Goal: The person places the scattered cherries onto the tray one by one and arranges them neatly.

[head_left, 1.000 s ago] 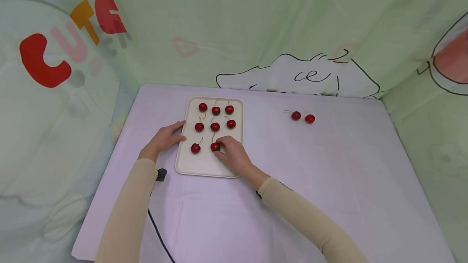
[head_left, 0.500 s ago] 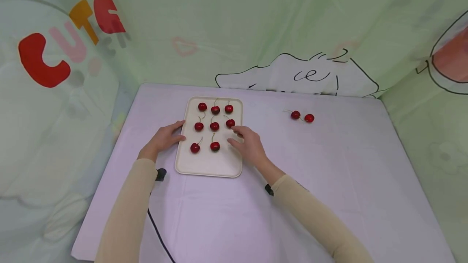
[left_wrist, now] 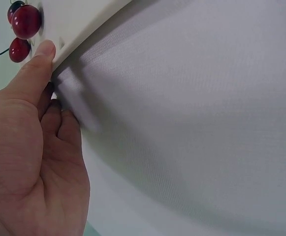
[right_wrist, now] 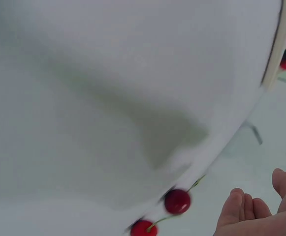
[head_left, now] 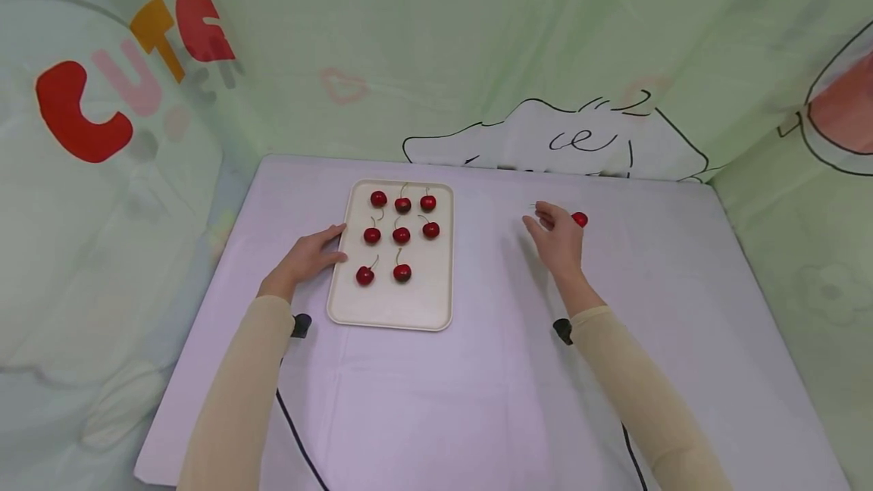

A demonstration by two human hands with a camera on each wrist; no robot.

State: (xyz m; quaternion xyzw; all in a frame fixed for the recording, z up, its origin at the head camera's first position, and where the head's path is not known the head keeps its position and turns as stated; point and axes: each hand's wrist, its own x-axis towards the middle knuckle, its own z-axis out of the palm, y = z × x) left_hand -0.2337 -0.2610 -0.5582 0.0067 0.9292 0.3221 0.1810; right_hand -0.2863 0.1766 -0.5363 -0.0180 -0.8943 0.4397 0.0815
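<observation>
My left hand (head_left: 305, 256) lies at the left edge of a cream rectangular tray (head_left: 392, 317). In the left wrist view its thumb (left_wrist: 34, 71) touches the rim, the other fingers lying loosely beside it. Several dark red cherries with stems, one of them a front cherry (head_left: 402, 273), sit in rows on the tray. My right hand (head_left: 561, 241) hovers over the right side of the table, fingers apart and holding nothing. Just beyond it is a bright red cherry (head_left: 580, 219); a darker cherry (right_wrist: 177, 201) beside that one shows in the right wrist view, hidden behind the hand in the head view.
A pale lilac cloth covers the table (head_left: 423, 408). Printed fabric walls (head_left: 477, 44) stand along its back and sides. Black cables (head_left: 296, 430) trail from the wrist cameras across the near part of the table.
My right hand has let go of the front-row cherry, leaving it on the tray, and has moved right to the two loose cherries. My left hand has stayed at the tray's edge.
</observation>
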